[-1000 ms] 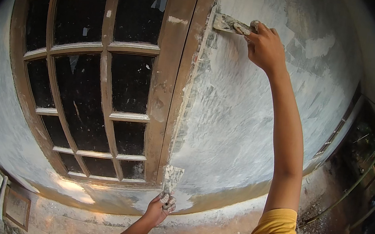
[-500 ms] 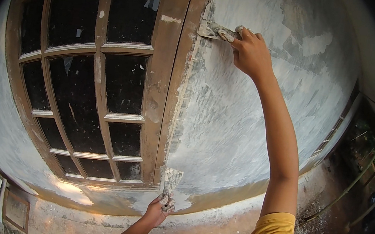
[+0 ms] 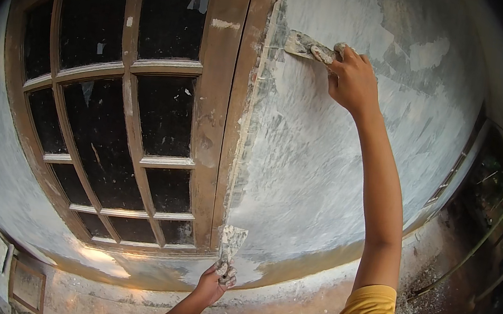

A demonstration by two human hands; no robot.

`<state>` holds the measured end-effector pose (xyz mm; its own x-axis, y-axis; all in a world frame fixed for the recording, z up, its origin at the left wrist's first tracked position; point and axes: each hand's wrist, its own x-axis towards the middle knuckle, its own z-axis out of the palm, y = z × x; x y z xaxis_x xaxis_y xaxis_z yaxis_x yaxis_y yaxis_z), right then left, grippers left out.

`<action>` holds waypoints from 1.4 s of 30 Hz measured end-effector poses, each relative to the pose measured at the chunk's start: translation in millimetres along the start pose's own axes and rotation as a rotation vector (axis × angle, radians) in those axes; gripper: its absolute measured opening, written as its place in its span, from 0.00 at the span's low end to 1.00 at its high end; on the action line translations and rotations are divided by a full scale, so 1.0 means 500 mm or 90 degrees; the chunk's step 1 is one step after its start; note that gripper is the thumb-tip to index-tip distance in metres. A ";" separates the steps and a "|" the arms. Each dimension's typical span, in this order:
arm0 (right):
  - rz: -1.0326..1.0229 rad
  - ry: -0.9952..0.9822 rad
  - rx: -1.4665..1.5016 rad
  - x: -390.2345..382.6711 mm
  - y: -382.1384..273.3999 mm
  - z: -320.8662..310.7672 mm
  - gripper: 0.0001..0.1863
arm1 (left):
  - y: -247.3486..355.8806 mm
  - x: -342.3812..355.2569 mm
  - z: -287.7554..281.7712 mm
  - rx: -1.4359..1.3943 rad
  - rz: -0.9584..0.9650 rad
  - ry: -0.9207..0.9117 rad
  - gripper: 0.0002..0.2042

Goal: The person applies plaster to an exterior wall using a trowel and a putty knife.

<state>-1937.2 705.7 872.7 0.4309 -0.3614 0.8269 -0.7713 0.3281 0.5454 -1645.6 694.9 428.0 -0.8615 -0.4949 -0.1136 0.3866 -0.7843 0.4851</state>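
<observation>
My right hand (image 3: 353, 85), raised, grips a putty-smeared scraper (image 3: 300, 45), its blade flat against the patchy grey-white wall (image 3: 313, 164) just right of the brown wooden window frame (image 3: 213, 115) with dark panes. Low in the view, my left hand (image 3: 215, 282) holds a second putty-caked scraper (image 3: 233, 242) upright, blade at the top, near the frame's lower right corner; whether it touches the wall I cannot tell. Putty covers some of the fingers of both hands.
A pale, stained floor (image 3: 105, 301) runs along the wall's base. A framed board (image 3: 27, 283) and other items lie at the lower left. Bamboo-like poles (image 3: 470, 256) and dark foliage stand to the right. Another narrow window (image 3: 451, 173) shows along the wall.
My right hand with its scraper went left to the frame's edge, then back rightward, and is now somewhat lower than at first. My left hand has barely moved. The view has shifted slightly.
</observation>
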 end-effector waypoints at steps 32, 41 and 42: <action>0.341 -0.141 0.516 -0.298 -0.195 -0.079 0.15 | -0.018 0.051 -0.023 0.004 0.002 0.020 0.09; 1.186 -0.272 1.188 -0.639 -0.538 -0.211 0.18 | -0.054 0.052 -0.058 0.049 0.034 0.005 0.13; 1.225 -0.261 1.200 -0.673 -0.562 -0.219 0.18 | -0.060 0.053 -0.063 0.042 0.020 0.020 0.13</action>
<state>-1813.9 830.6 456.3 -0.5324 -0.8419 -0.0886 0.4273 -0.1768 -0.8867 -1669.7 693.5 383.3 -0.8379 -0.5316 -0.1242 0.3899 -0.7419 0.5455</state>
